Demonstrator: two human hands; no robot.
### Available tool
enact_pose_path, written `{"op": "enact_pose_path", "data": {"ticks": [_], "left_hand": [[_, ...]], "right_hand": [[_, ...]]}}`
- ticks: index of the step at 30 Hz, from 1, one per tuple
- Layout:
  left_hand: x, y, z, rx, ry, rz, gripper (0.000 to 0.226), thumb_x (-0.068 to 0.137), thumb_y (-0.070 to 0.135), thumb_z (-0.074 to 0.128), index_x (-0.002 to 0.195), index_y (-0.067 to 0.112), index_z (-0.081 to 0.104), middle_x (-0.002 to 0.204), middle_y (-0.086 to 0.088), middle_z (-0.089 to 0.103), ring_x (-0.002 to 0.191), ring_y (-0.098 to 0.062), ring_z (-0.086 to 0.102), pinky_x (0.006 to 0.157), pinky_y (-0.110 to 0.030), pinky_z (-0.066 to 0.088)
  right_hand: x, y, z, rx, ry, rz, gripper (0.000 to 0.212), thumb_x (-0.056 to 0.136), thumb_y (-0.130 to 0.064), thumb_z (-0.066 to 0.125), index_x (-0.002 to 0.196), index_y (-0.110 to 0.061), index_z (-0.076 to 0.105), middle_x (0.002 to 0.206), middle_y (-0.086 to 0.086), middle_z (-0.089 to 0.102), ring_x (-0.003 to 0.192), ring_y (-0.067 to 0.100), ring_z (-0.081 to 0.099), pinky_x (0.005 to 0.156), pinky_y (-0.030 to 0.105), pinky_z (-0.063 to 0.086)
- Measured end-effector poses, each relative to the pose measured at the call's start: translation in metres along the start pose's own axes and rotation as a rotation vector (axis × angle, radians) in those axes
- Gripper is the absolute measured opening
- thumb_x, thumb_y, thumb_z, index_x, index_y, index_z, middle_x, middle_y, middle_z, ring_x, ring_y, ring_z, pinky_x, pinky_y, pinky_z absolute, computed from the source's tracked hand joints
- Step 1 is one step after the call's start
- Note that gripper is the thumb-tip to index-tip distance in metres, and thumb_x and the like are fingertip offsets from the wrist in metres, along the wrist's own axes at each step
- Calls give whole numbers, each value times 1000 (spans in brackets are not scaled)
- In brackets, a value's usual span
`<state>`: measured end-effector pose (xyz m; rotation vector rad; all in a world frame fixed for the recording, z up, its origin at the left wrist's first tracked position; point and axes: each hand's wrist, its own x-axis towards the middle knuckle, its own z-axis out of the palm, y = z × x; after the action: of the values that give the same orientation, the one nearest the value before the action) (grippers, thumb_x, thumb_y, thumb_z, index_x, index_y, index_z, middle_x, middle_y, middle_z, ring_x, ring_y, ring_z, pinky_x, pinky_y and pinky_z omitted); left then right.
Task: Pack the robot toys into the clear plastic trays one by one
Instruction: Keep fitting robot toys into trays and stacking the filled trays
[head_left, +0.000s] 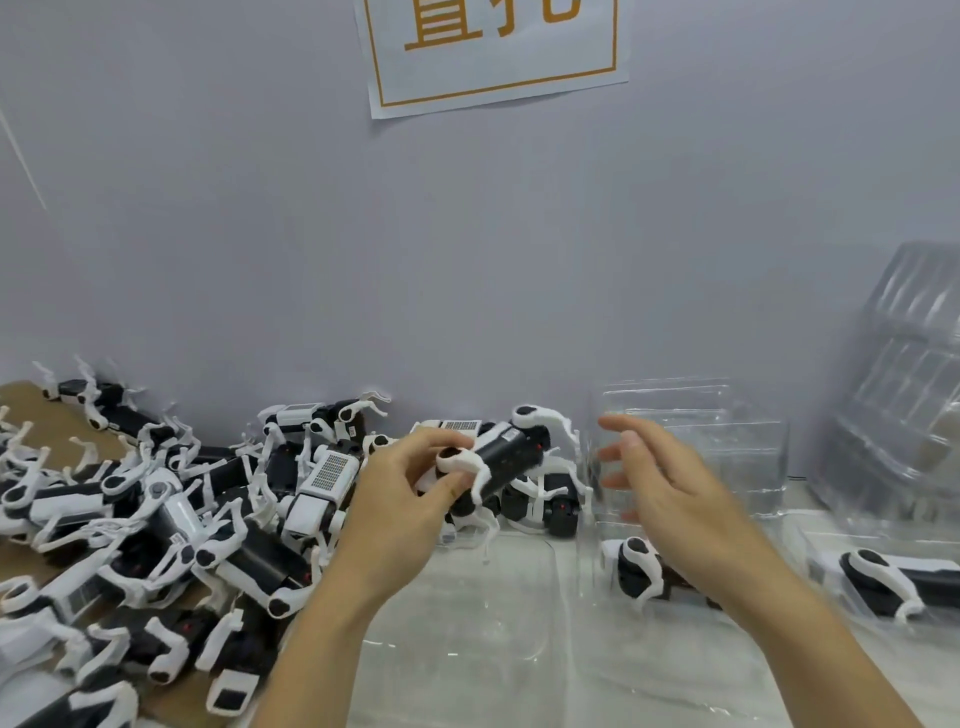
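left hand (415, 486) holds one robot toy (498, 462) up above the table, fingers and thumb curled round its near end, pinching at a white hip joint. toy is a dog shape: glossy black boxy body, smooth white plastic legs with thin bent shins, dark oval pads on the rounded hip caps. it tilts up and away to the right, legs hanging loose under it. left forearm comes in from bottom centre, wrist bent back a bit.

right hand (660, 473) hovers just right of the held toy, not touching it, fingers spread and nearly straight, palm facing left, holding nothing. motion-blurred. right forearm runs in from the lower right corner.

clear plastic tray (467, 639) lies flat under both forearms, thin glossy film with rounded pocket edges, faint glare lines. pile of robot toys (171, 525) covers the left of the table, tangled black bodies and white legs, some showing white perforated grille panels, lying on brown cardboard (31, 410). two packed toys sit in trays on the right: one (641, 569) partly behind the right wrist, another (893, 582) near the right edge. stack of empty clear trays (727, 447) stands behind the right hand, another ribbed stack (904, 374) leans on the wall at far right. wall (363, 260) is matte pale grey, with a white paper sign (493, 47) with orange border and characters.
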<state>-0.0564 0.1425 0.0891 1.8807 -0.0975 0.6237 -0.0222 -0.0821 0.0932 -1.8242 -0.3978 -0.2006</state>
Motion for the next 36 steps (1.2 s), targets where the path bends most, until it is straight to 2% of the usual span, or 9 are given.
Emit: {"op": "enact_pose_path", "data": {"ticks": [4, 9, 15, 19, 22, 25, 28, 32, 36], "left_hand": [[0, 9, 2, 25, -103, 38, 35, 83, -3, 72, 93, 30, 75, 98, 12, 74, 86, -6, 69, 71, -18, 52], [-3, 28, 4, -24, -179, 143, 35, 76, -2, 77, 100, 23, 76, 100, 5, 75, 99, -17, 70, 87, -38, 58], [-5, 37, 9, -71, -167, 200, 34, 71, 11, 78, 103, 23, 75, 98, 3, 75, 96, -19, 70, 89, -38, 57], [-4, 38, 11, -149, -166, 215, 37, 85, -1, 70, 113, 23, 69, 105, 5, 73, 107, -12, 67, 87, -23, 55], [-2, 37, 13, -126, -17, 196, 28, 92, 6, 68, 114, 23, 68, 110, 10, 73, 111, -5, 65, 90, -21, 54], [4, 32, 9, 7, 118, 114, 23, 94, 27, 64, 117, 30, 66, 114, 17, 69, 109, 6, 61, 90, -15, 50], [10, 17, -8, 194, 56, -48, 20, 98, 36, 57, 115, 30, 65, 109, 19, 67, 102, 10, 60, 79, -7, 43], [-10, -17, -36, 391, -46, -181, 13, 99, 30, 55, 110, 34, 60, 111, 20, 64, 110, 1, 59, 87, -11, 41], [-31, -43, -50, 321, 10, -201, 26, 99, 15, 55, 123, 24, 62, 121, 15, 63, 118, -1, 57, 93, -8, 39]], "right_hand": [[-4, -8, 2, 22, -16, -98, 36, 94, -52, 50, 129, -51, 52, 127, -30, 53, 113, -15, 51, 89, 18, 47], [-10, -12, 2, -242, -135, -240, 54, 85, -33, 73, 130, -53, 52, 120, -37, 53, 112, -25, 40, 81, -5, 33], [-5, -10, 9, -305, -72, -298, 38, 82, -23, 78, 108, -48, 64, 101, -21, 63, 96, -1, 56, 77, 8, 40], [-2, -7, 7, -274, -44, -274, 29, 86, -23, 73, 106, -42, 66, 94, -21, 65, 91, -3, 57, 72, 7, 40], [-2, -6, 8, -240, -42, -262, 26, 88, -24, 70, 95, -48, 62, 90, -28, 65, 86, -3, 60, 68, 10, 43], [-2, -4, 10, -180, -17, -238, 28, 91, -23, 67, 89, -49, 57, 93, -36, 62, 90, -10, 58, 69, 10, 43], [0, -1, 10, -130, -10, -173, 17, 92, -23, 66, 95, -40, 62, 90, -20, 69, 85, -4, 62, 73, 25, 50], [0, 0, 9, -92, -14, -120, 14, 91, -22, 67, 94, -35, 65, 87, -14, 71, 75, 3, 66, 65, 23, 50], [-2, 0, 11, -56, -22, -79, 13, 85, -26, 74, 89, -36, 66, 82, -18, 71, 73, 2, 68, 50, 15, 48]]}}
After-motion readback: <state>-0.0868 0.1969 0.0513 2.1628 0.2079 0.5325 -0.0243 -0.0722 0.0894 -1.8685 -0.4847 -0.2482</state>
